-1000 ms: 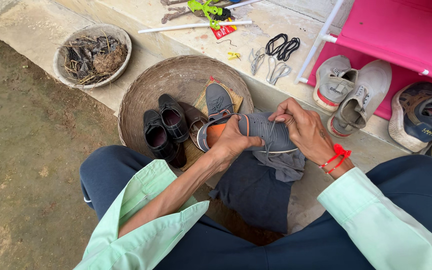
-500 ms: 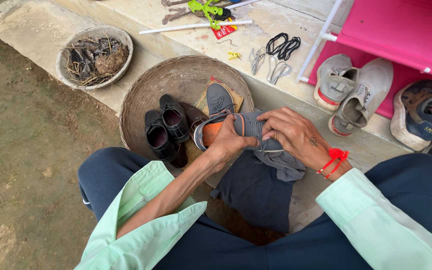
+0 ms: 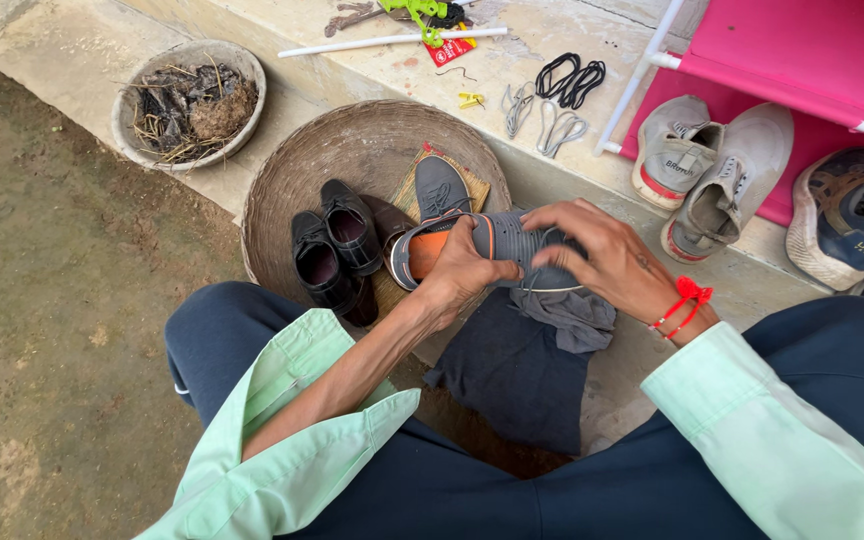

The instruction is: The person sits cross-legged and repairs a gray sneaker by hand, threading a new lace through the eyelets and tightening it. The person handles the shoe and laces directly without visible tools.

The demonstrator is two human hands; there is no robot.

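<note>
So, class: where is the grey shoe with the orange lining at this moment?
In the head view the grey shoe sits mid-frame, gripped between the left hand and right hand, above a dark cloth and beside the woven basket.

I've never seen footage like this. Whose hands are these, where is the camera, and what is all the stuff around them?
There is no machine here: a seated person wears a camera on the head, so you look down at their own arms and knees. The left hand grips a grey sneaker with an orange lining, while the right hand presses a grey cloth against it. Behind lies a round woven basket holding black shoes and another grey sneaker. To the right, pale sneakers rest by a pink rack; loose laces lie on the concrete.
</note>
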